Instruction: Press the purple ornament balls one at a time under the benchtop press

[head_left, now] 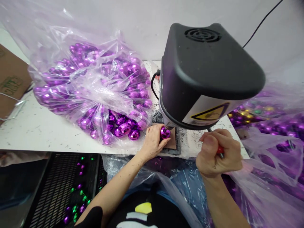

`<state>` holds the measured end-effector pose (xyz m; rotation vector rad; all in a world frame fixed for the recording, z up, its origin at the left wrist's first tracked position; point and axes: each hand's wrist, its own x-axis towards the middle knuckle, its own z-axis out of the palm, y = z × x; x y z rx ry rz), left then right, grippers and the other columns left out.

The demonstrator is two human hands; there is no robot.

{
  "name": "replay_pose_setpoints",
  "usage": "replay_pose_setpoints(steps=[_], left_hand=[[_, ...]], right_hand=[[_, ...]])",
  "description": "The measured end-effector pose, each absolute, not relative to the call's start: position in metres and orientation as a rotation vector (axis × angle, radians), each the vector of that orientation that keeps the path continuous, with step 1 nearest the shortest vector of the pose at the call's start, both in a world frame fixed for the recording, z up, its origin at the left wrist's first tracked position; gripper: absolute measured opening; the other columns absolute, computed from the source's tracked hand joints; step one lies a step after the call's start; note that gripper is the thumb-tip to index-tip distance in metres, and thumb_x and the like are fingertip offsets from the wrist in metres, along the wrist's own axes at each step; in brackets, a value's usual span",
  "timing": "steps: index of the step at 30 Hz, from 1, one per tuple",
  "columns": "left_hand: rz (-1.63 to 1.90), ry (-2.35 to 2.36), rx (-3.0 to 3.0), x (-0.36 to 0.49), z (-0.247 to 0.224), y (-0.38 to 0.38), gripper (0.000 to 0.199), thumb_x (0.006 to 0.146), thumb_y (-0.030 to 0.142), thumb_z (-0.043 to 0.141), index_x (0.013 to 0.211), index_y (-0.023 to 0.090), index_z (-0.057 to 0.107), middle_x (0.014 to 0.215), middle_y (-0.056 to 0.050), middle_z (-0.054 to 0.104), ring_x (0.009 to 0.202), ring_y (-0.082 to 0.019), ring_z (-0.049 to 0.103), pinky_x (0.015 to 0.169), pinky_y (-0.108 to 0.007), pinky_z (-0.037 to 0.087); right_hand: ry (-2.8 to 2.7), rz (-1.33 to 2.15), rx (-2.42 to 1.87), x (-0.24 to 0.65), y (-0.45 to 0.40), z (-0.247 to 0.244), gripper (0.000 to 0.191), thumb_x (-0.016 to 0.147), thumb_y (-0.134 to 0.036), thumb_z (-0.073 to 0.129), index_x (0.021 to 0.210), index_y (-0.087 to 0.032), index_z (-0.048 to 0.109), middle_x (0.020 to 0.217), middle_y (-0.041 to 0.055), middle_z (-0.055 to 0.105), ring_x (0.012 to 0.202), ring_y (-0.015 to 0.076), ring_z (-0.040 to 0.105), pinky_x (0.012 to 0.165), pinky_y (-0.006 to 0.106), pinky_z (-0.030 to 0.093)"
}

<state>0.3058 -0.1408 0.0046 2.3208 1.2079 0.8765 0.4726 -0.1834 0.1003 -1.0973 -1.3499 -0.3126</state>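
A shiny purple faceted ball (165, 133) sits under the spindle of a black drill press (209, 72), above a brown board (172, 143). Around its left side curl the fingers of my left hand (152, 141), thumb at the front. My right hand (219, 153) is closed around a lever with a red knob (220, 149), to the right of the machine. The drill press housing hides part of the spindle and the lever's far end. Left of my left hand lie several loose purple balls (124, 128) at the mouth of a clear plastic bag (104, 95).
The bag bulges with purple balls over the white table (57, 136). A cardboard box (11, 76) stands at far left. Below is a black crate (59, 183) with small green and purple balls. More bagged balls (273, 126) are at right. Dark shavings speckle the tabletop.
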Motion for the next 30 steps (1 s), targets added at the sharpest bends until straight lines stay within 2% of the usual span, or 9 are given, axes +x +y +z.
replay_pose_setpoints(steps=[3, 10, 18, 21, 24, 26, 30], left_hand=[[0.898, 1.22, 2.311, 0.306, 0.004, -0.141, 0.047, 0.096, 0.045, 0.057, 0.13, 0.016, 0.046, 0.119, -0.014, 0.061, 0.114, -0.027, 0.055, 0.099, -0.043, 0.04], [0.896, 1.189, 2.294, 0.305, 0.006, -0.141, 0.048, 0.096, 0.046, 0.057, 0.131, 0.016, 0.045, 0.126, -0.015, 0.059, 0.118, -0.028, 0.054, 0.104, -0.045, 0.039], [0.881, 1.208, 2.31, 0.305, 0.006, -0.143, 0.046, 0.096, 0.044, 0.057, 0.131, 0.017, 0.045, 0.122, -0.015, 0.06, 0.116, -0.028, 0.055, 0.102, -0.044, 0.04], [0.869, 1.202, 2.318, 0.305, 0.005, -0.142, 0.046, 0.096, 0.045, 0.057, 0.13, 0.017, 0.046, 0.118, -0.014, 0.06, 0.114, -0.028, 0.056, 0.1, -0.043, 0.041], [0.889, 1.192, 2.313, 0.306, 0.006, -0.138, 0.046, 0.095, 0.045, 0.058, 0.129, 0.017, 0.047, 0.12, -0.014, 0.06, 0.114, -0.028, 0.056, 0.1, -0.043, 0.041], [0.916, 1.169, 2.299, 0.306, 0.008, -0.138, 0.047, 0.095, 0.045, 0.059, 0.129, 0.016, 0.047, 0.12, -0.014, 0.061, 0.114, -0.027, 0.056, 0.101, -0.043, 0.041], [1.028, 1.159, 2.213, 0.298, 0.006, -0.163, 0.053, 0.093, 0.05, 0.059, 0.132, 0.017, 0.046, 0.121, -0.016, 0.062, 0.113, -0.028, 0.059, 0.098, -0.044, 0.045]], right_hand=[[-1.351, -0.319, -1.107, 0.473, -0.183, 0.096, 0.013, 0.086, -0.019, 0.056, 0.074, -0.015, 0.058, 0.06, 0.0001, 0.049, 0.059, 0.0078, 0.045, 0.056, 0.025, 0.036], [-1.316, -0.369, -1.077, 0.475, -0.179, 0.085, 0.008, 0.086, -0.022, 0.056, 0.083, -0.017, 0.061, 0.065, 0.0003, 0.053, 0.065, 0.0096, 0.05, 0.059, 0.025, 0.041], [-1.323, -0.372, -1.096, 0.475, -0.177, 0.061, 0.013, 0.087, -0.025, 0.055, 0.08, -0.016, 0.063, 0.067, 0.0024, 0.056, 0.066, 0.0101, 0.053, 0.058, 0.024, 0.042], [-1.346, -0.359, -1.126, 0.476, -0.181, 0.081, 0.018, 0.089, -0.028, 0.055, 0.079, -0.016, 0.064, 0.061, 0.0002, 0.052, 0.059, 0.0074, 0.05, 0.054, 0.022, 0.037], [-1.3, -0.385, -1.217, 0.48, -0.174, 0.126, 0.017, 0.09, -0.028, 0.058, 0.084, -0.014, 0.067, 0.062, -0.001, 0.051, 0.055, 0.0031, 0.044, 0.053, 0.021, 0.03], [-1.298, -0.457, -1.238, 0.484, -0.161, 0.157, 0.029, 0.093, -0.034, 0.056, 0.077, -0.011, 0.062, 0.066, -0.0009, 0.05, 0.06, 0.0002, 0.04, 0.057, 0.02, 0.03], [-1.326, -0.348, -1.282, 0.489, -0.132, 0.193, 0.051, 0.095, -0.055, 0.043, 0.074, -0.009, 0.054, 0.062, -0.0044, 0.032, 0.06, -0.0013, 0.029, 0.06, 0.021, 0.023]])
